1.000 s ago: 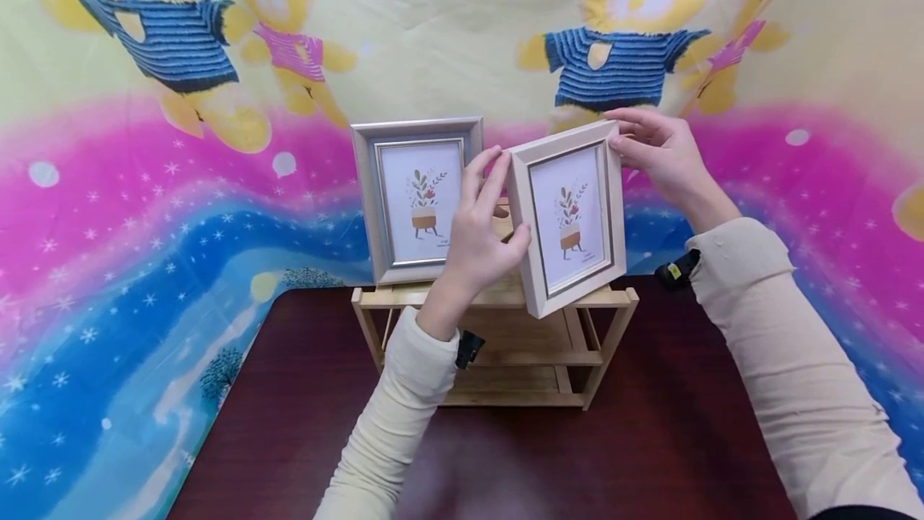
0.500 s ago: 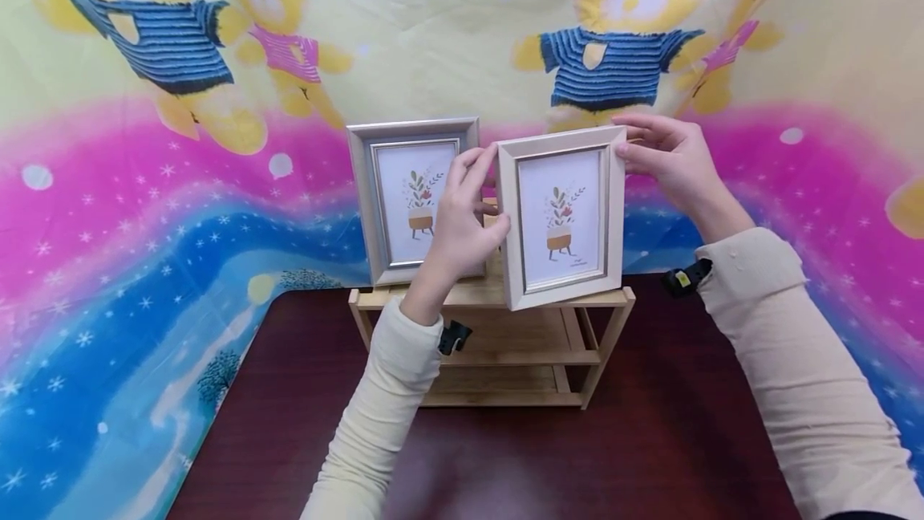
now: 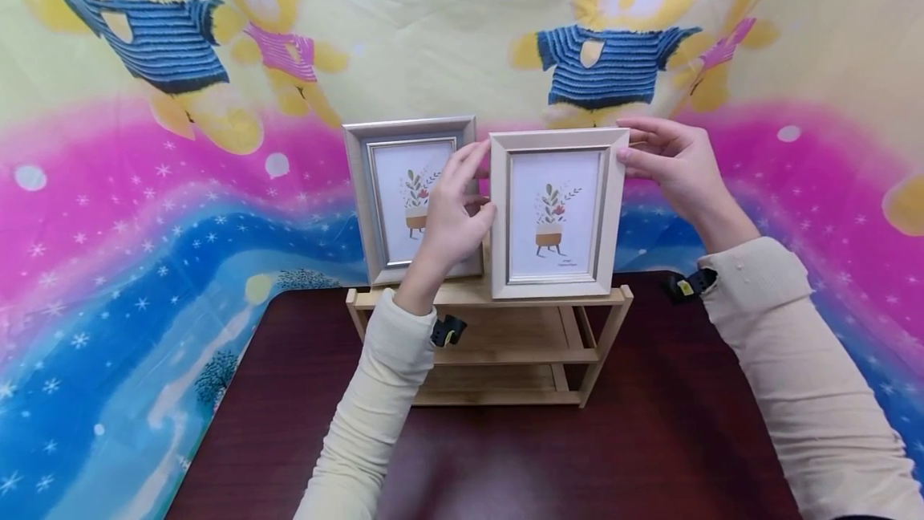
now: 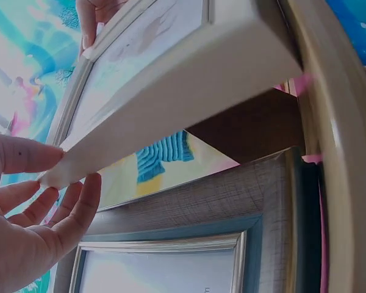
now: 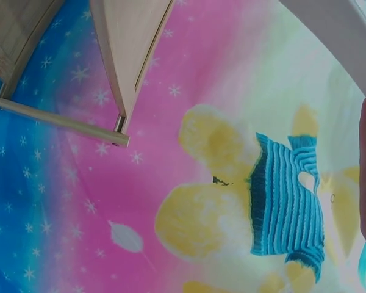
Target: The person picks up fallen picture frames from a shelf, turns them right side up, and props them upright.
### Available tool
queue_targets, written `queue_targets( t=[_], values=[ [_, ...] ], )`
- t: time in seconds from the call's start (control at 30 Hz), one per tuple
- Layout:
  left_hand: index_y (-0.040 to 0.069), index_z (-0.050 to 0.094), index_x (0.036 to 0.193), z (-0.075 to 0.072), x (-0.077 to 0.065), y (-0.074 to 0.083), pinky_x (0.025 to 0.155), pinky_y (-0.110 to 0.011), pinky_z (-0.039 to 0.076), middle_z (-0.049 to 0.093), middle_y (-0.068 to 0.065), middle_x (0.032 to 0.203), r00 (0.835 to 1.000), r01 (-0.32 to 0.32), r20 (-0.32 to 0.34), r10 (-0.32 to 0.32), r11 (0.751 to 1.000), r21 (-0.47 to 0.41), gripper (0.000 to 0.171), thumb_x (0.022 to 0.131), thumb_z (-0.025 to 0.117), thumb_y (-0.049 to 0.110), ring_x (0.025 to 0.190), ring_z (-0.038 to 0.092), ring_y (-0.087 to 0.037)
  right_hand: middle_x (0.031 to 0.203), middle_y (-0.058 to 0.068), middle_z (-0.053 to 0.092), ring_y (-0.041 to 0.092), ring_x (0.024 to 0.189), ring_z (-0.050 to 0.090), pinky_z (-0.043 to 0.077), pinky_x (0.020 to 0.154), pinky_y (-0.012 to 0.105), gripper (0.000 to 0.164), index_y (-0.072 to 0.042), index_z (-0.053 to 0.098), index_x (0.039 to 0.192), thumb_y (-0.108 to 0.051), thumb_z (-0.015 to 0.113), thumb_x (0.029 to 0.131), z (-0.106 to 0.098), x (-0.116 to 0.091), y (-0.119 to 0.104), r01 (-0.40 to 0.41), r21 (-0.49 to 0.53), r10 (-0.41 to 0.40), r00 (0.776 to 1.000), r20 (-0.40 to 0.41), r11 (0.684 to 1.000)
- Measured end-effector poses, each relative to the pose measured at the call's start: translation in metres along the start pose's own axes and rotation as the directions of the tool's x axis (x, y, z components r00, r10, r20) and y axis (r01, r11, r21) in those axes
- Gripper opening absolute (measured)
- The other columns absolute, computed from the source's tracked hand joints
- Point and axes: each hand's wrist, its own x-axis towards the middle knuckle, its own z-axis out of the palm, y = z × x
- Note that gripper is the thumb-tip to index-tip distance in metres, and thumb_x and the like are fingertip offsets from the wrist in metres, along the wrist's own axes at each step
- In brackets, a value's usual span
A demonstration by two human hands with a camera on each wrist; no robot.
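Observation:
A cream picture frame [image 3: 556, 207] stands upright at the front of a wooden rack's [image 3: 491, 358] top shelf, its lower edge at the front bar. My left hand [image 3: 456, 215] holds its upper left corner; in the left wrist view the left hand [image 4: 36, 207] has the thumb on one side of that corner and fingers on the other. At the upper right corner, my right hand [image 3: 671, 157] pinches the frame between thumb and fingers. Just behind and left stands a grey-silver picture frame [image 3: 361, 191] with the same potted-plant print, partly covered by my left hand.
The rack has lower shelves and sits on a dark red-brown table [image 3: 498, 456]. Behind it hangs a bright cloth [image 3: 433, 38] printed with bears. Black wrist straps with small devices [image 3: 689, 286] are on both cuffs.
The cream frame has turned from an angled, tilted pose to face forward, and its lower edge has levelled. Both hands keep hold of it; the left has shifted slightly left.

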Motion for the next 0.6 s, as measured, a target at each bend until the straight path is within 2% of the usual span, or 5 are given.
queue_targets(
  t=[0.17, 0.33, 0.47, 0.6],
  values=[
    [-0.005, 0.041, 0.133, 0.0002, 0.0000, -0.0029, 0.081, -0.027, 0.049, 0.038, -0.018, 0.136, 0.999, -0.017, -0.030, 0.018, 0.999, 0.035, 0.066, 0.071, 0.051, -0.022, 0.112, 0.047, -0.027, 0.097, 0.006, 0.067, 0.015, 0.084, 0.065, 0.052, 0.067, 0.023, 0.032, -0.003, 0.065, 0.112, 0.007, 0.060, 0.082, 0.0040, -0.0012, 0.0000, 0.023, 0.012, -0.023, 1.000, 0.001, 1.000],
    [-0.007, 0.043, 0.131, 0.0010, -0.0011, -0.0048, 0.080, -0.022, 0.049, 0.041, -0.020, 0.133, 0.996, -0.070, -0.050, 0.074, 0.994, 0.083, 0.063, 0.071, 0.050, -0.022, 0.112, 0.047, -0.028, 0.097, 0.005, 0.067, 0.015, 0.084, 0.065, 0.052, 0.067, 0.023, 0.034, -0.003, 0.064, 0.114, 0.008, 0.060, 0.082, 0.0056, -0.0027, 0.0006, 0.045, -0.014, -0.045, 0.999, -0.010, 0.999],
    [-0.008, 0.044, 0.129, 0.0006, -0.0033, -0.0054, 0.078, -0.028, 0.051, 0.043, -0.022, 0.130, 0.990, -0.122, -0.054, 0.129, 0.985, 0.123, 0.059, 0.072, 0.052, -0.020, 0.108, 0.050, -0.032, 0.097, 0.004, 0.067, 0.013, 0.084, 0.065, 0.051, 0.068, 0.021, 0.038, -0.005, 0.062, 0.118, 0.006, 0.060, 0.082, 0.0065, -0.0048, 0.0000, 0.045, -0.035, -0.046, 0.998, -0.031, 0.998],
    [-0.008, 0.044, 0.129, -0.0023, -0.0080, -0.0050, 0.078, -0.033, 0.051, 0.043, -0.022, 0.129, 0.987, -0.141, -0.054, 0.150, 0.978, 0.152, 0.056, 0.075, 0.056, -0.014, 0.107, 0.052, -0.030, 0.098, 0.002, 0.066, 0.011, 0.085, 0.065, 0.051, 0.069, 0.020, 0.042, -0.006, 0.058, 0.123, 0.004, 0.060, 0.083, 0.0064, -0.0089, -0.0004, 0.060, -0.081, -0.063, 0.997, -0.042, 0.995]
  ],
)
